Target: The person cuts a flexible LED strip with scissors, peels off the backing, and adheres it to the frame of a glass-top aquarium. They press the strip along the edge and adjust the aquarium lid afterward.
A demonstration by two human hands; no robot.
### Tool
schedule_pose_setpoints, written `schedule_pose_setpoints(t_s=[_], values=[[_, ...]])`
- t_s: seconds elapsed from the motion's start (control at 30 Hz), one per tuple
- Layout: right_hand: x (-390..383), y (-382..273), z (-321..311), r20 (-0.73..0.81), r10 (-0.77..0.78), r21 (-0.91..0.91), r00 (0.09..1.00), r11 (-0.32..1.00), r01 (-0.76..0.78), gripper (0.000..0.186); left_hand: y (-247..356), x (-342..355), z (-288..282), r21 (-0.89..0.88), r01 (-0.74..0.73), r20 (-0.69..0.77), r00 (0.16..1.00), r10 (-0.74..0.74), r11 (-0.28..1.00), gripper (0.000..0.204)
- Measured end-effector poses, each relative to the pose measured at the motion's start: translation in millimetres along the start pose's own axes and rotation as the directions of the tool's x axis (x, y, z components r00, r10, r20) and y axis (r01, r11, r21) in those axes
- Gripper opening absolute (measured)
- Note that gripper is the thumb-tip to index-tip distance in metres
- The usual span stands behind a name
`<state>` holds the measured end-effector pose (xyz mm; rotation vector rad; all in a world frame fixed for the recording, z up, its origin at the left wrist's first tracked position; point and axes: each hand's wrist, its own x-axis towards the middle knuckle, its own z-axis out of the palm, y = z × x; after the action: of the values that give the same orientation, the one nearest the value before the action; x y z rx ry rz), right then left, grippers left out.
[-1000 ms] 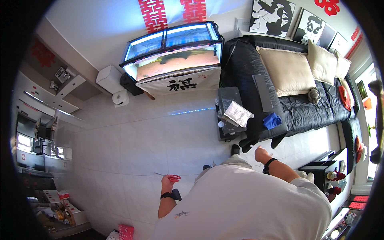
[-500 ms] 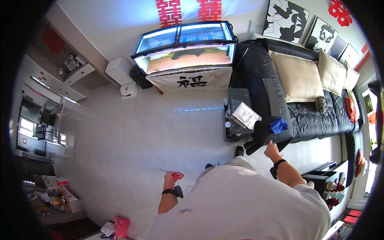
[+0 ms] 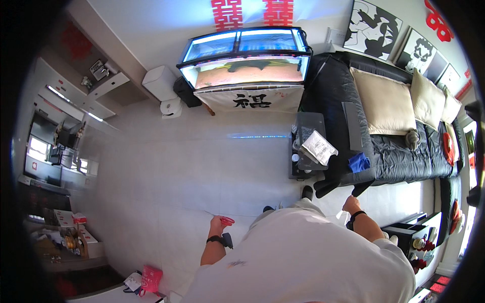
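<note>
My left hand (image 3: 216, 225) is low over the floor, closed around a pair of scissors with red handles (image 3: 228, 220). Their thin blade sticks out past the hand to the left. On the right, my right hand (image 3: 351, 204) is curled into a fist near the front corner of the black sofa (image 3: 391, 157). A small white piece (image 3: 339, 214) shows just beside that fist; I cannot make out what it is or whether the fingers hold it. Both wrists wear black bands.
Ahead is a lit fish tank (image 3: 247, 70) on a cloth-draped stand. A dark side table (image 3: 305, 126) with a white packet (image 3: 319, 147) stands against the sofa, which bears a blue cloth (image 3: 359, 162). At lower right is a black-and-white cabinet (image 3: 411, 230); a pink bag (image 3: 151, 279) lies lower left.
The room has shifted slightly to the right in view. My right hand has come lower, nearer my body, and the white piece now shows beside it. The scissors remain in my left hand.
</note>
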<state>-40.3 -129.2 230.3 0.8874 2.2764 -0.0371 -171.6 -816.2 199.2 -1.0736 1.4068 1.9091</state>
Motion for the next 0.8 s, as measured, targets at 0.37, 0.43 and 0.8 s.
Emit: schedule_pose_setpoints(t_s=[0.37, 0.43, 0.8], values=[[6, 24, -3, 0.12, -0.017, -0.098, 0.993, 0.995, 0.029, 0.036, 13, 2, 5, -0.021, -0.037, 0.051, 0.998, 0.038, 0.999, 0.02], [14, 1, -6, 0.066, -0.012, -0.003, 0.998, 1.0, 0.012, 0.039, 7, 0, 3, -0.022, 0.009, 0.03, 1.0, -0.009, 1.0, 0.022], [-9, -105, -86, -0.476, -0.254, 0.358, 0.842, 0.819, 0.449, 0.017, 3, 2, -10, -0.073, -0.05, 0.039, 0.998, 0.053, 0.996, 0.023]])
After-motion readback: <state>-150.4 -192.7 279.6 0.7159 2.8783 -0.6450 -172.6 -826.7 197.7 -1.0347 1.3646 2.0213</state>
